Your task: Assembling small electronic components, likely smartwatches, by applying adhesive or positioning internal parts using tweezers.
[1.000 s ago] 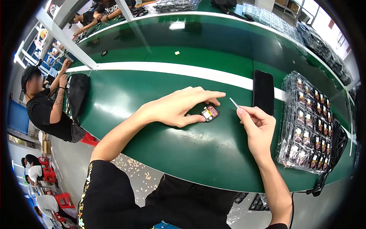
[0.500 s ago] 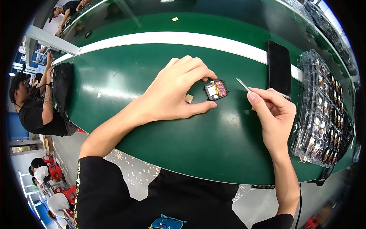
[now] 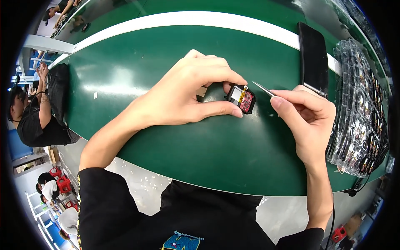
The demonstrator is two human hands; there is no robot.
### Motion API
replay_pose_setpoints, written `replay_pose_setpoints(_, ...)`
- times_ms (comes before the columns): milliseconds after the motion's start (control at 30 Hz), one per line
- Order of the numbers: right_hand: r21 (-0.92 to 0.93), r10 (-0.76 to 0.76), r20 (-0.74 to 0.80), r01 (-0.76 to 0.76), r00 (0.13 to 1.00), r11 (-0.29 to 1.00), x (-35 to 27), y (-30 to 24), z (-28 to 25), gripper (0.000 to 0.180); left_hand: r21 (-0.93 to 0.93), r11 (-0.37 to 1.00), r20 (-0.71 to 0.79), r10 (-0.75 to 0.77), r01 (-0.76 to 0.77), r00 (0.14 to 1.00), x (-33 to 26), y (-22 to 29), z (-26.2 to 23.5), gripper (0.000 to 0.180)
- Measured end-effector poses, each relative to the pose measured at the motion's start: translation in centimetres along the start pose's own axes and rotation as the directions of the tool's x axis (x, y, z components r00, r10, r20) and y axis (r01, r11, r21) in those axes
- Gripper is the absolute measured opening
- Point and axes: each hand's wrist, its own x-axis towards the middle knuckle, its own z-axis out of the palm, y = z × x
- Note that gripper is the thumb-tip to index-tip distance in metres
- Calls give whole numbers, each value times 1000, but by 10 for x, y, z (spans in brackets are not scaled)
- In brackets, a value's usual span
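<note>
My left hand (image 3: 196,89) grips a small black smartwatch case (image 3: 248,102) by its edges, thumb on the near side and fingers on the far side. The case is open and tilted. Inside it show a whitish block (image 3: 237,93), a yellow strip and a red circuit board. In my right hand (image 3: 310,118) is a pair of metal tweezers (image 3: 263,88), pinched between thumb and fingers. Their tip points up and left, just beyond the case and apart from it. A small tan piece (image 3: 201,91) lies beside my left palm, partly hidden by the hand.
Clear plastic trays (image 3: 358,112) full of small electronic parts are stacked at the right. A black flat slab (image 3: 313,58) leans near the white rail (image 3: 187,18). At the left, a person sits by a black bag (image 3: 58,93). A small white scrap (image 3: 95,95) lies on the green table (image 3: 200,162).
The watch case has gone from lying nearly flat to tilted in my left hand, whose fingers have closed on it. The tweezers remain in my right hand near the case. The whole view has shifted slightly.
</note>
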Motion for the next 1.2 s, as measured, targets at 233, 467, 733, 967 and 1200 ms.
replay_pose_setpoints(233, -374, -211, 87, 228, 974, 899, 1, 7, 4, 8, -6, 999, 29, -32, 32, 999, 0, -3, -2, 48)
replay_pose_setpoints(467, -425, -118, 159, 176, 980, 888, 0, -3, 6, 12, -44, 997, 40, -61, 63, 997, 1, -6, -2, 50)
replay_pose_setpoints(733, -463, -152, 171, 216, 973, 860, 0, -1, 3, 12, -13, 998, 20, -62, 62, 998, 2, -4, -1, 52)
replay_pose_setpoints(967, -463, -161, 187, 232, 969, 856, 0, -2, 3, 12, 16, 998, 20, -60, 60, 998, 2, -2, -1, 54)
replay_pose_setpoints(1200, -459, -152, 203, 231, 967, 858, 0, -1, 3, 12, 9, 999, 18, -53, 53, 998, 1, -3, -2, 54)
